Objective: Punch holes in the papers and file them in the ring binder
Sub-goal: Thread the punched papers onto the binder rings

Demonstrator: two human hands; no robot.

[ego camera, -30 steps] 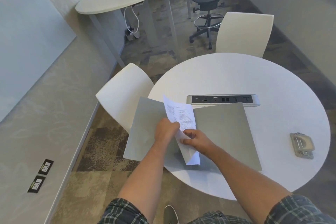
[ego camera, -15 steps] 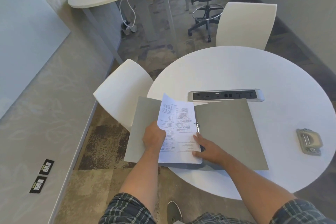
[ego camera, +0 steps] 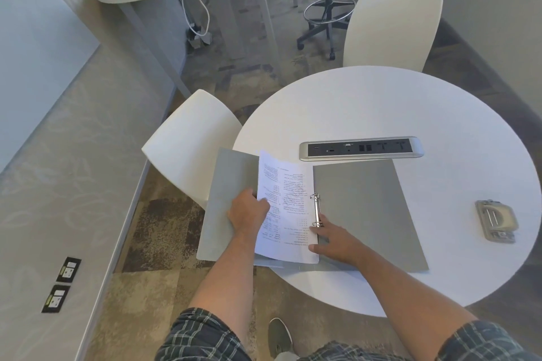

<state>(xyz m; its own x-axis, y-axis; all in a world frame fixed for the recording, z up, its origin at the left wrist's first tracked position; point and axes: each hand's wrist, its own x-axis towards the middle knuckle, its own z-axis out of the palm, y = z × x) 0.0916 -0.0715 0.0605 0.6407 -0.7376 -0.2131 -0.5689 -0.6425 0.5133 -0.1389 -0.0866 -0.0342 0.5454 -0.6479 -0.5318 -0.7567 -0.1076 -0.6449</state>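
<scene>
2 hands: both on the open binder at the near edge of the round white table point(ego camera: 410, 102).
Left hand point(ego camera: 247, 212): lies on the left edge of the printed white paper sheets point(ego camera: 289, 208); fingers curled over that edge, holding it against the left cover.
Right hand point(ego camera: 334, 239): fingers stretched out fairly flat, tips pressing the right margin of the sheets just below the lower ring.
Binder: flat grey ring binder point(ego camera: 369, 208), spread open; left cover juts past the table edge under the left hand, right cover runs out beyond the right hand.
Rings: metal 2-ring clip point(ego camera: 316, 209) at the spine, just above the right fingertips; whether the rings are sprung apart, cannot tell.
Sheets: on the left half, right edge at the rings, top-left corner lifted and curling.
Punch: grey metal hole punch point(ego camera: 496, 221), well to the right of the right hand, apart from the binder.
Socket strip: silver and black power strip point(ego camera: 360, 148) set in the table, just beyond the binder's far edge.
Chair: white moulded chair point(ego camera: 187, 143) to the left of the left hand.
</scene>
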